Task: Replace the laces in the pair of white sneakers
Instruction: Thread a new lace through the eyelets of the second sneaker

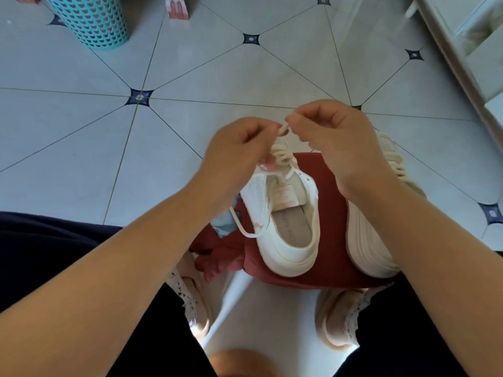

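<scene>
Two hands meet just above the frame's centre, over the toe end of a white sneaker [283,257]. The left hand [239,148] has its fingers curled in and pinches a white lace [284,129] at its fingertips. The right hand [334,140], at three o'clock from the left, pinches the same lace from the other side, so the held bit of lace lies in the small gap between the two grips. From there the lace drops toward six o'clock into the crossed lacing on the sneaker's upper. One loose lace end [242,227] trails out at the shoe's nine o'clock side. This sneaker stands on a red cloth [321,170], heel toward the person. There are two sneakers: the second sneaker [364,240] lies at three o'clock from the first, tipped so its sole shows, and the right forearm hides part of it. Two slippered feet [334,322] rest on the tiled floor [190,63] at six o'clock. One teal basket [89,20] stands at eleven o'clock.
</scene>
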A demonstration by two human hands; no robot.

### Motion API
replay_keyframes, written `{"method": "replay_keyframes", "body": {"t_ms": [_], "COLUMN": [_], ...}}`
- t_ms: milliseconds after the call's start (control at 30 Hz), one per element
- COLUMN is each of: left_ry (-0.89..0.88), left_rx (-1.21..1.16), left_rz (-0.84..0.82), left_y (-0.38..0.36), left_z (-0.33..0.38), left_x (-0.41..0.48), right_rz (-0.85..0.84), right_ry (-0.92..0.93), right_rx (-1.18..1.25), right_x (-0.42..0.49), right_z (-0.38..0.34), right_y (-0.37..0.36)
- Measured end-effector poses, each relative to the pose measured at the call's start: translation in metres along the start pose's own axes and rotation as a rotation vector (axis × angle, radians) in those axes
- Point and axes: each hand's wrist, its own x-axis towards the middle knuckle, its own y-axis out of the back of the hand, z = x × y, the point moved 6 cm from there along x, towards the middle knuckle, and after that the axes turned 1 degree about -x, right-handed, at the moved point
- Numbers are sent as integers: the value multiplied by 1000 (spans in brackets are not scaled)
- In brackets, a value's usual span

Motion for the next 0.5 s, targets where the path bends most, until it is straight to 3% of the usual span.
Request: {"method": "replay_keyframes", "body": {"t_ms": [100,200,300,500], "left_ry": [-94,-184,-268,-306], "left_rx": [374,626,751,900], "left_rz": [148,52,-7,17], "left_y": [18,12,2,0], "left_z": [3,-1,-6,-16], "left_x": [8,7,4,6], "right_rz": [-131,-324,-376,-439], "right_ry": [16,53,121,101], "right_rx": [-361,-648,-838,-833], "right_x": [-4,-15,-23,-30], "right_z": [11,24,33,34], "right_y": [-4,-12,-16,-14]}}
